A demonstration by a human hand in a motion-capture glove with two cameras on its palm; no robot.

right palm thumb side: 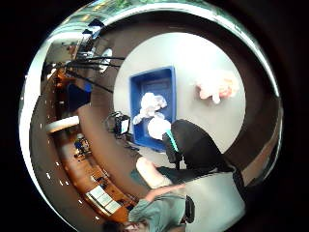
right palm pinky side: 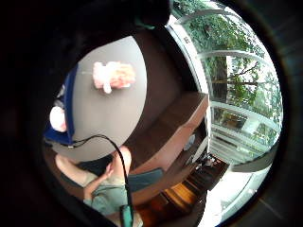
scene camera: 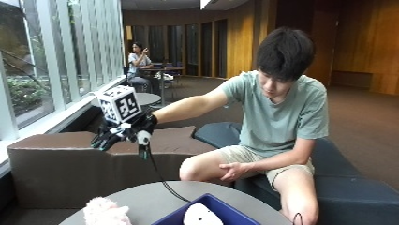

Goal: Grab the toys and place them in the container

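In the outside view my gloved right hand hangs well above the round grey table, fingers spread and holding nothing. A pink plush toy lies on the table beside the blue container, which has a white toy in it. The thumb side palm view looks down on the container, a crumpled white toy and a round white one inside it, and the pink toy on the tabletop. The little finger side view also shows the pink toy and the container's rim.
A brown bench block stands behind the table under the windows. The person sits on a dark blue sofa, their bare left hand on a knee. A black cable hangs from my hand to the table.
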